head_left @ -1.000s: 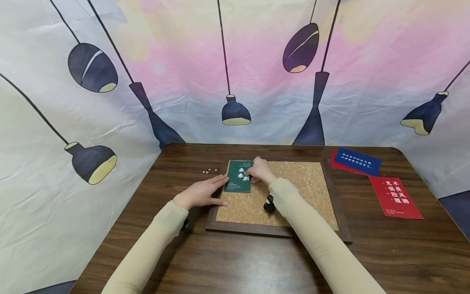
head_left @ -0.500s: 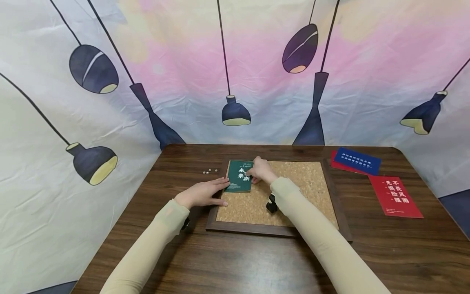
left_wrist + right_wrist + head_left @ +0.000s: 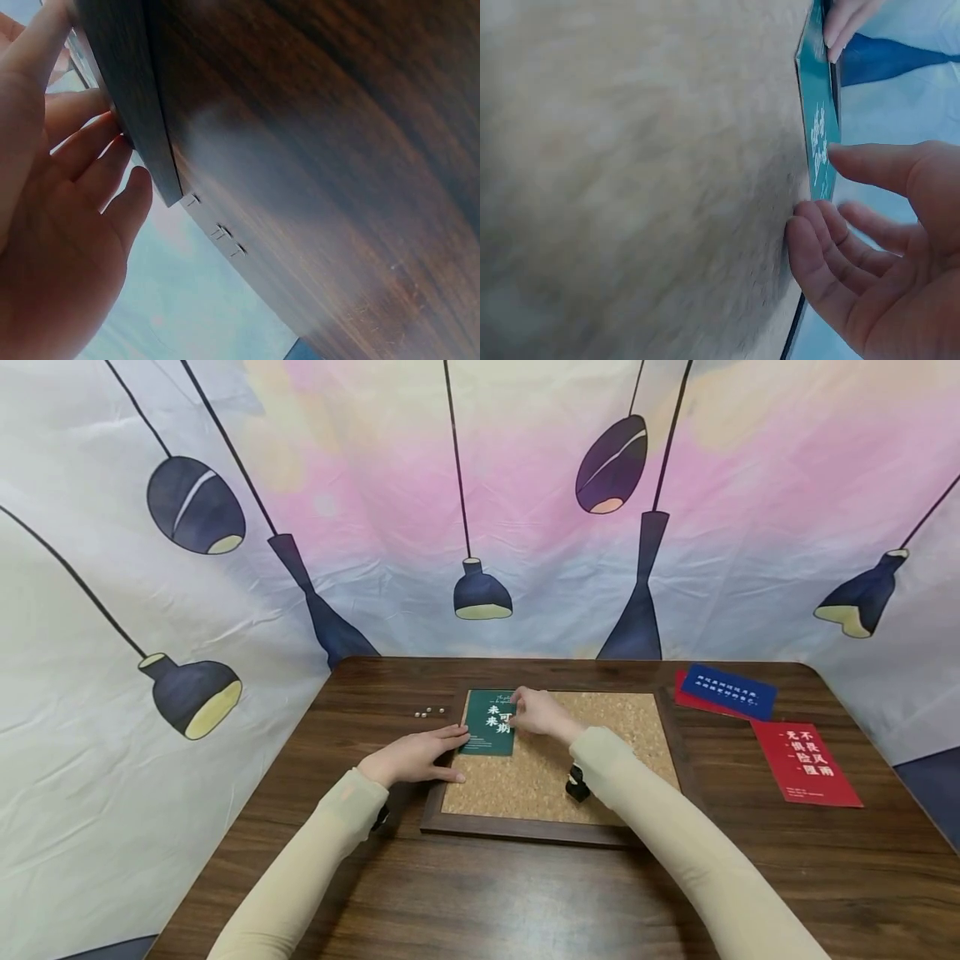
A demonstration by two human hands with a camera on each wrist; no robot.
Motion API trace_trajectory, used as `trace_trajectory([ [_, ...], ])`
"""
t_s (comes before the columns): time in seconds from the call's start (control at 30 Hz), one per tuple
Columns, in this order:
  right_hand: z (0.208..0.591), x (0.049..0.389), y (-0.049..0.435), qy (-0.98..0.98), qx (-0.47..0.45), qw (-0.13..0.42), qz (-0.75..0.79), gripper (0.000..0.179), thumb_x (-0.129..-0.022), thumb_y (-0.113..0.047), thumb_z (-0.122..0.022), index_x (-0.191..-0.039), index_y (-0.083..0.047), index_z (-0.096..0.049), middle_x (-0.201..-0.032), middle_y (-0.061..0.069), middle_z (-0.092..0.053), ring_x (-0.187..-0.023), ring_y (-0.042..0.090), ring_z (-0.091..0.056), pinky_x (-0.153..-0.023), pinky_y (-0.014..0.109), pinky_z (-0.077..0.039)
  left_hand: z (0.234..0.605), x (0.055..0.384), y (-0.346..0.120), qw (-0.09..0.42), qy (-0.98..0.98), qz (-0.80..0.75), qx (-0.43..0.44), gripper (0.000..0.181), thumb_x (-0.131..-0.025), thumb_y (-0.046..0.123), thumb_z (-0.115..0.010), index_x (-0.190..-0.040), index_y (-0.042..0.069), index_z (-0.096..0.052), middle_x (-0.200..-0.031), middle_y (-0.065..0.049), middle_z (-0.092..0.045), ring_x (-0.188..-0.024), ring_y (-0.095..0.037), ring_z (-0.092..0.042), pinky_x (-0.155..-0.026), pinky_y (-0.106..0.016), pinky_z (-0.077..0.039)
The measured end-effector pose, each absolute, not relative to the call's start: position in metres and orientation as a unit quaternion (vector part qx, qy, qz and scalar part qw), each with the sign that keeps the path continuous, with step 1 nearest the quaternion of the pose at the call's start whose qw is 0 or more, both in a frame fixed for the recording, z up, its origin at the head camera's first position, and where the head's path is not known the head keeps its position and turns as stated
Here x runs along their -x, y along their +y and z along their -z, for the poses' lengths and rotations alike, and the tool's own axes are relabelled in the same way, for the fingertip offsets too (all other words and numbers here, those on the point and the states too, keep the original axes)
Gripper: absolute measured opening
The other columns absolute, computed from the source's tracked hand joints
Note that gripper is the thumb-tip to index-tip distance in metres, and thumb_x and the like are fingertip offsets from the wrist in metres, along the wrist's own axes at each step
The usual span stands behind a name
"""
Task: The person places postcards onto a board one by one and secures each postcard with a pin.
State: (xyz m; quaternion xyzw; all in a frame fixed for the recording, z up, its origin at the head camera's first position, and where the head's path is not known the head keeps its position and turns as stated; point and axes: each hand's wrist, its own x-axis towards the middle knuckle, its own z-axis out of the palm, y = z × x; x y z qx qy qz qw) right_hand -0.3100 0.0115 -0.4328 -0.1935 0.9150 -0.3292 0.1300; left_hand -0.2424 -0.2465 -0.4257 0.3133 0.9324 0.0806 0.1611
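A green card (image 3: 495,744) with white writing lies on the upper left of a framed cork board (image 3: 495,789). My left hand (image 3: 408,756) rests at the board's left side, its fingertips over the card's left edge and its thumb on the frame. In the left wrist view its fingers (image 3: 97,165) reach along the dark frame (image 3: 131,82). At the card's right edge is my right hand (image 3: 543,714). The right wrist view shows its thumb (image 3: 870,165) beside the card's writing, apart from the loosely bent fingers, with nothing visible between them.
Several small thumbtacks (image 3: 423,715) lie on the brown table (image 3: 360,693) left of the board; the left wrist view shows their pins (image 3: 222,231) pointing up. Right of the board are a blue card (image 3: 731,691) overlapping a red one, and another red card (image 3: 806,764). A printed cloth hangs behind.
My right hand has drawn back slightly to the right and its fingers have loosened, uncovering more of the green card's writing. My left hand stays in place.
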Motion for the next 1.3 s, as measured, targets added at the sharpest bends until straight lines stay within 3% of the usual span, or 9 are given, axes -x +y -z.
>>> trace_trajectory([
  [0.1, 0.432, 0.304, 0.019, 0.916, 0.263, 0.100, 0.286, 0.035, -0.097, -0.014, -0.069, -0.127, 0.001, -0.063, -0.109, 0.014, -0.070, -0.097, 0.027, -0.068, -0.083, 0.042, -0.055, 0.426, 0.242, -0.248, 0.161, 0.934, -0.079, -0.309, 0.082, -0.095, 0.054, -0.062, -0.157, 0.008, -0.035, -0.165, -0.011, -0.025, -0.149, -0.029, -0.030, -0.113, -0.048, -0.036],
  [0.2, 0.432, 0.298, 0.025, 0.912, 0.319, 0.082, 0.245, 0.032, -0.097, -0.014, -0.068, -0.126, 0.000, -0.066, -0.114, 0.015, -0.069, -0.104, 0.028, -0.067, -0.089, 0.043, -0.054, 0.426, 0.243, -0.249, 0.160, 0.935, -0.076, -0.306, 0.082, -0.095, 0.055, -0.062, -0.157, 0.008, -0.035, -0.165, -0.011, -0.024, -0.148, -0.029, -0.031, -0.112, -0.048, -0.037],
  [0.47, 0.429, 0.285, 0.041, 0.894, 0.412, 0.044, 0.173, 0.037, -0.097, -0.017, -0.070, -0.130, 0.001, -0.065, -0.112, 0.013, -0.064, -0.096, 0.025, -0.064, -0.085, 0.040, -0.053, 0.428, 0.245, -0.248, 0.160, 0.936, -0.076, -0.304, 0.083, -0.095, 0.056, -0.061, -0.158, 0.010, -0.034, -0.166, -0.010, -0.023, -0.148, -0.028, -0.031, -0.112, -0.048, -0.037],
  [0.6, 0.433, 0.280, 0.047, 0.882, 0.442, 0.058, 0.151, 0.047, -0.098, -0.022, -0.069, -0.139, 0.000, -0.059, -0.131, 0.017, -0.062, -0.116, 0.030, -0.062, -0.101, 0.043, -0.049, 0.427, 0.244, -0.245, 0.163, 0.936, -0.075, -0.304, 0.081, -0.096, 0.055, -0.061, -0.157, 0.009, -0.035, -0.165, -0.011, -0.024, -0.147, -0.030, -0.033, -0.111, -0.049, -0.038],
  [0.77, 0.434, 0.272, 0.051, 0.873, 0.460, 0.091, 0.135, 0.055, -0.102, -0.028, -0.064, -0.148, -0.002, -0.050, -0.151, 0.019, -0.047, -0.137, 0.035, -0.047, -0.113, 0.047, -0.037, 0.427, 0.242, -0.244, 0.164, 0.937, -0.074, -0.301, 0.081, -0.096, 0.054, -0.062, -0.157, 0.009, -0.036, -0.165, -0.011, -0.025, -0.145, -0.031, -0.037, -0.110, -0.050, -0.040],
  [0.97, 0.434, 0.266, 0.059, 0.866, 0.474, 0.107, 0.115, 0.059, -0.103, -0.033, -0.060, -0.151, -0.002, -0.045, -0.157, 0.017, -0.038, -0.143, 0.034, -0.039, -0.116, 0.048, -0.032, 0.427, 0.242, -0.245, 0.166, 0.937, -0.074, -0.300, 0.081, -0.096, 0.056, -0.061, -0.157, 0.010, -0.035, -0.165, -0.011, -0.024, -0.145, -0.031, -0.037, -0.110, -0.049, -0.040],
  [1.3, 0.435, 0.261, 0.062, 0.850, 0.493, 0.133, 0.127, 0.057, -0.105, -0.030, -0.057, -0.152, 0.000, -0.043, -0.158, 0.017, -0.038, -0.144, 0.033, -0.037, -0.116, 0.046, -0.032, 0.429, 0.243, -0.246, 0.167, 0.935, -0.081, -0.302, 0.082, -0.095, 0.056, -0.061, -0.158, 0.009, -0.035, -0.165, -0.011, -0.023, -0.145, -0.031, -0.037, -0.110, -0.049, -0.040],
])
